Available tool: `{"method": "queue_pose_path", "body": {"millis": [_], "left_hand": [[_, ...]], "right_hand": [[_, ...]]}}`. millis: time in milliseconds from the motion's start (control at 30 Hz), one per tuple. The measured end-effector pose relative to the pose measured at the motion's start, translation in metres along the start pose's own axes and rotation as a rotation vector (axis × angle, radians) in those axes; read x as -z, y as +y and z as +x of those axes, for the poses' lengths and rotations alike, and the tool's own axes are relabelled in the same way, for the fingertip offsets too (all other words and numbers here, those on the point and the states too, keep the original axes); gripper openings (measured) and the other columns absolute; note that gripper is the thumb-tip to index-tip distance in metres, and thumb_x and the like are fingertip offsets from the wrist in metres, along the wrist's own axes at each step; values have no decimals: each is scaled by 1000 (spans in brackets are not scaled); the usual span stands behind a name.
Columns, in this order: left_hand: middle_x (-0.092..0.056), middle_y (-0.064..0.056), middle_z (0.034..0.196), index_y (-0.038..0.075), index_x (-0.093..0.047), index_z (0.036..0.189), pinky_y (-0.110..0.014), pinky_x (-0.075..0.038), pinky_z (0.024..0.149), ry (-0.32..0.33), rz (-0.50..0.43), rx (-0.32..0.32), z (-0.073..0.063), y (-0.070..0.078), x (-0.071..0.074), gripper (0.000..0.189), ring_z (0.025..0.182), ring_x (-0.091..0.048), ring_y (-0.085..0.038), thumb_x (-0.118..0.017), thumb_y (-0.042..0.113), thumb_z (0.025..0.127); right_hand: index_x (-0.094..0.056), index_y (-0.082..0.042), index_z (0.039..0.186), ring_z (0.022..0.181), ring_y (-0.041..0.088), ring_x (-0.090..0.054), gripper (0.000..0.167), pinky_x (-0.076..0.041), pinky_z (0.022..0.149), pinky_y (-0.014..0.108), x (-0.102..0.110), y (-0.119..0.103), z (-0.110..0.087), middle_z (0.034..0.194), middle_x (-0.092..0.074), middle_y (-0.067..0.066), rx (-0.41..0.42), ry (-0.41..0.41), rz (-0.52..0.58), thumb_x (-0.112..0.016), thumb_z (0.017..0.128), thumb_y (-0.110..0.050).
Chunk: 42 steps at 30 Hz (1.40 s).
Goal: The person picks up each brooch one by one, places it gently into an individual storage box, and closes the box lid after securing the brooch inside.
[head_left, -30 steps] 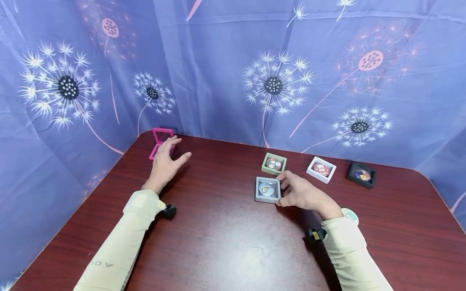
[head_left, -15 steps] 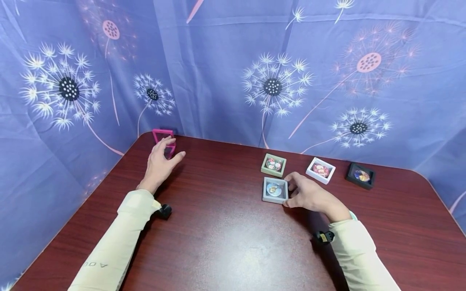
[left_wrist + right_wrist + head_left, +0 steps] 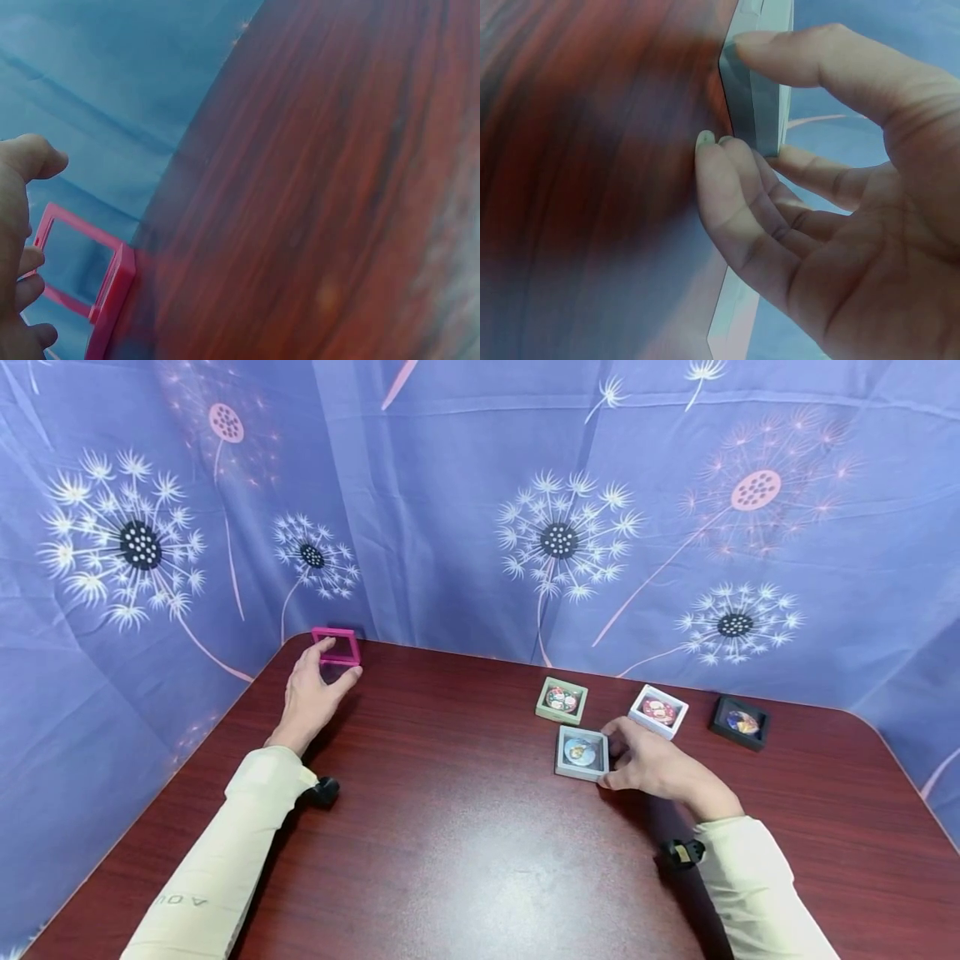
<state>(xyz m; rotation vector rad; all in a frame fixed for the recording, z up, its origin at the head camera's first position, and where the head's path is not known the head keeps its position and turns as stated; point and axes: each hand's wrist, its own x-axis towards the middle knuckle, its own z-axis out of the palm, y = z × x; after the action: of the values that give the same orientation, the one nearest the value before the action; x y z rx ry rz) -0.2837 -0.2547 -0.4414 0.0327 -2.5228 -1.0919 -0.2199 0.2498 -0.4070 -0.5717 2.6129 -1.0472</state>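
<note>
My right hand (image 3: 663, 768) grips the right side of a grey square display frame (image 3: 582, 753), which has a round blue picture behind its clear face. In the right wrist view the thumb presses one side of the grey frame (image 3: 754, 105), and a finger reaches the other; the remaining fingers curl near the tabletop. At the back left corner, a pink display frame (image 3: 354, 647) stands hinged wide, one half raised. My left hand (image 3: 306, 703) is spread loosely in front of it, covering its lower half. The left wrist view shows fingertips overlapping the pink frame (image 3: 114, 281).
Just behind the grey frame lies a green frame (image 3: 572, 686) with a round picture. Farther right along the back are a white frame (image 3: 658, 710) and a black frame (image 3: 740, 722). A blue dandelion-print cloth (image 3: 442, 527) hangs at the dark red table's (image 3: 420, 827) back edge.
My right hand has slid the grey frame to the right along the table. My left hand has drifted left and slightly back toward me, exposing more of the pink frame's raised half.
</note>
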Motion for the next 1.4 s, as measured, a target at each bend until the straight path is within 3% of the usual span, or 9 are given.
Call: {"method": "queue_pose_path", "body": {"millis": [333, 733, 1000, 1400], "left_hand": [[-48, -26, 155, 1, -44, 158, -57, -36, 119, 10, -15, 70, 6, -13, 14, 72, 142, -46, -43, -71, 32, 99], [-53, -28, 148, 1, -47, 155, -56, -37, 117, 30, -25, 138, 15, -16, 20, 70, 135, -49, -43, -69, 37, 100], [-47, -31, 155, -4, -38, 159, -56, -34, 121, -33, 4, 180, 23, -24, 25, 75, 143, -44, -45, -65, 37, 102], [-46, -30, 157, -3, -40, 160, -56, -31, 123, -127, -38, 186, 38, -32, 24, 56, 146, -41, -44, -50, 27, 113]], "right_hand": [[-51, 12, 123, 84, 24, -65, 58, -55, 72, 33, 6, 8, -6, 102, -67, 18, -28, -7, 30, -87, 78, 2], [-51, 10, 125, 85, 24, -66, 59, -55, 73, 38, 16, 14, -13, 103, -68, 17, -73, -8, -5, -87, 80, -2], [-51, 11, 126, 85, 24, -67, 60, -55, 72, 37, 20, 19, -17, 102, -68, 16, -67, 0, -5, -87, 79, -2], [-50, 12, 130, 88, 25, -66, 63, -56, 75, 40, 25, 25, -25, 106, -67, 19, -91, 10, -44, -87, 82, -5]]}}
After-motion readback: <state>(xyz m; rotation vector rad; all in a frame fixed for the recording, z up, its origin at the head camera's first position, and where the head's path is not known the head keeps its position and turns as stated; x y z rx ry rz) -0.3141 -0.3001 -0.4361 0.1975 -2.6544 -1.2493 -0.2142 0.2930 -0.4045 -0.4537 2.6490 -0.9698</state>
